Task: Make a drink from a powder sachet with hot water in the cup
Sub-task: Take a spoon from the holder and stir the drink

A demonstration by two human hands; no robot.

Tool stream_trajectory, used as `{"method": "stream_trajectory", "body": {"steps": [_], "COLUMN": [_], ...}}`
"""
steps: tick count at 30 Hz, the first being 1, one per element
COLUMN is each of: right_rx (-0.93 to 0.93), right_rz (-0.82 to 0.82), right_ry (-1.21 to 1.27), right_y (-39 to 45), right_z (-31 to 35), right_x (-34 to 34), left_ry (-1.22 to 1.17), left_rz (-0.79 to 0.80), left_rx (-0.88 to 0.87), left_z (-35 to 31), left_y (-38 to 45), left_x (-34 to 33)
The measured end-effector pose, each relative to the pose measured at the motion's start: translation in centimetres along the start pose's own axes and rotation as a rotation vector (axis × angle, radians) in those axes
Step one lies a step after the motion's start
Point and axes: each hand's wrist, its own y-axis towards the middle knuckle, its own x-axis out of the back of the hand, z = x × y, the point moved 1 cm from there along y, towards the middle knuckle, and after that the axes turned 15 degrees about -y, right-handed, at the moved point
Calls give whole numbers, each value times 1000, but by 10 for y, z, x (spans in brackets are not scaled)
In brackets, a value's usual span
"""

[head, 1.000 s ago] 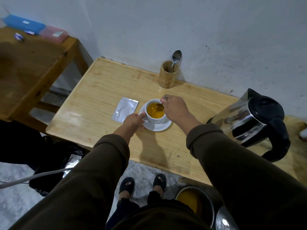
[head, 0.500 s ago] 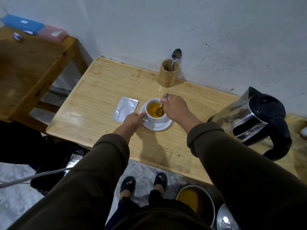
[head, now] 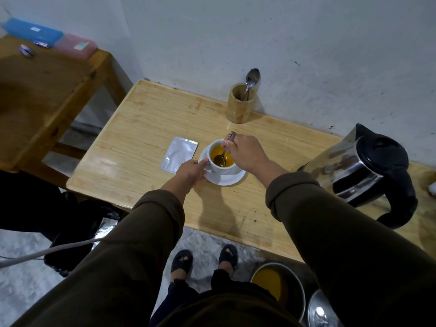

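Observation:
A white cup [head: 213, 165] full of orange drink stands on a white saucer [head: 232, 179] near the middle of the light wooden table [head: 141, 138]. My right hand [head: 247, 153] pinches a metal spoon [head: 223, 154] whose bowl dips into the drink. My left hand [head: 192, 172] grips the cup at its left side, by the handle. A flat silver sachet [head: 179, 154] lies on the table just left of the saucer. The steel kettle [head: 363, 171] with a black lid and handle stands at the right.
A wooden holder [head: 240, 105] with a second spoon [head: 251, 81] stands by the wall. A darker table [head: 47, 90] at the left carries blue and pink boxes. A pot [head: 278, 286] with orange liquid and a metal lid [head: 323, 312] sit on the floor by my feet.
The spoon's bowl has moved round inside the cup, from the right side toward the near left. My right hand shifted slightly with it. The left hand has stayed on the cup.

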Motion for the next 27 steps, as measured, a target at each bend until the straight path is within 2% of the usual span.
{"method": "stream_trajectory", "body": {"steps": [7, 21, 27], "right_rx": [3, 77, 27], "right_rz": [-95, 27, -59], "right_ry": [-166, -139, -232], "right_y": [3, 2, 6], "right_z": [-5, -2, -5], "right_x": [0, 2, 0], "left_ry": [-15, 47, -14], "left_rz": [14, 8, 16], "left_rx": [3, -31, -24], "left_z": [0, 3, 3], "left_y": [1, 5, 6], "left_x": [-1, 0, 0]}}
